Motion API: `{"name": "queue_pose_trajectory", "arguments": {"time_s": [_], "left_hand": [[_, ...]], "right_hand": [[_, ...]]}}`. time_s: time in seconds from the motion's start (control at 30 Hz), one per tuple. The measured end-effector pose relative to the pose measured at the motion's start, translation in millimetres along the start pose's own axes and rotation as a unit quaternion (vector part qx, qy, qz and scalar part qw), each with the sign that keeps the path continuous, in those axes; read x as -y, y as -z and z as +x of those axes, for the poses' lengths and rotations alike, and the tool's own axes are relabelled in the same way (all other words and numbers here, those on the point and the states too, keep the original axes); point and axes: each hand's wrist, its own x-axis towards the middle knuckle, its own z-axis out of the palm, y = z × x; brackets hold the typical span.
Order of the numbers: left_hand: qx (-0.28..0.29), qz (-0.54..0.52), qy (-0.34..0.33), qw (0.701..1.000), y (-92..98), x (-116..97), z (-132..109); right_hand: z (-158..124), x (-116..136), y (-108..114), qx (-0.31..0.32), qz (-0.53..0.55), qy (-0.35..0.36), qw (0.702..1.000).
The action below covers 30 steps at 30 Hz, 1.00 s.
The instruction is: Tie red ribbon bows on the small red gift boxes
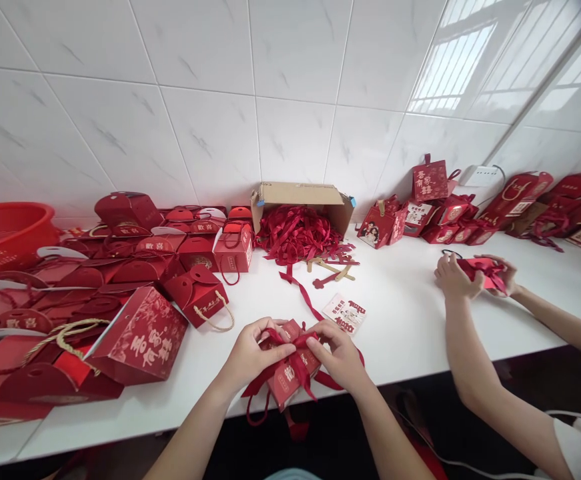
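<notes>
**Ribbon around red box, bow not yet finished**

A small red box (283, 385) is held at the near edge of the tabletop (395, 287), directly in front of the person. Whether it is fully supported there cannot be told. A dark red ribbon (300, 368) is wrapped about it and gathered near its middle.

The ribbon is pinched between the thumb and fingers of the left hand (256, 350), which are closed down with hardly any gap. It is likewise nipped by the right hand (341, 350), with thumb and fingers brought close together beside the gathering.

The tying is judged to be well under way: the wrapping appears done, while loose tails are left hanging at both sides. A completed bow cannot be confirmed, since the knot is partly covered by the fingers.

A printed card (344, 313) is laid just beyond the right hand. Farther back, many loose ribbons (300, 230) are spilled from a cardboard carton (300, 193). To the left, a heap of red boxes (143, 333) is piled up, many fitted with cord handles; no ribbon bow can be made out on them, so much seems left to be tied if they are meant for the same treatment. At the right, a ribboned box (493, 273) is held in a co-worker's hands (457, 277).
</notes>
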Motion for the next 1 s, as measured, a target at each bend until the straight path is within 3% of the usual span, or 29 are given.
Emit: {"name": "queue_pose_trajectory", "arguments": {"time_s": [0.27,0.53,0.63,0.77,0.83,0.93,1.0], "left_hand": [[-0.001,0.046,0.008,0.999,0.2,-5,-3],[0.012,0.027,0.002,1.000,-2.5,5,-7],[0.005,0.011,-0.005,1.000,-2.9,9,-7],[0.009,-0.039,-0.029,0.999,0.4,18,-12],[0.022,-0.068,-0.045,0.996,2.2,22,-16],[0.047,-0.097,-0.062,0.992,3.7,26,-22],[0.059,-0.107,-0.068,0.990,5.5,29,-25]], "right_hand": [[-5,13,-1,-0.016,-0.067,0.024,0.997],[-5,6,1,-0.057,-0.105,0.040,0.992],[-4,1,4,-0.045,-0.098,0.038,0.993],[-4,-12,18,0.033,-0.049,0.036,0.998],[-6,-20,24,0.127,-0.009,0.037,0.991],[-13,-26,24,0.286,0.026,-0.001,0.958],[-19,-25,19,0.305,0.028,-0.036,0.951]]}}
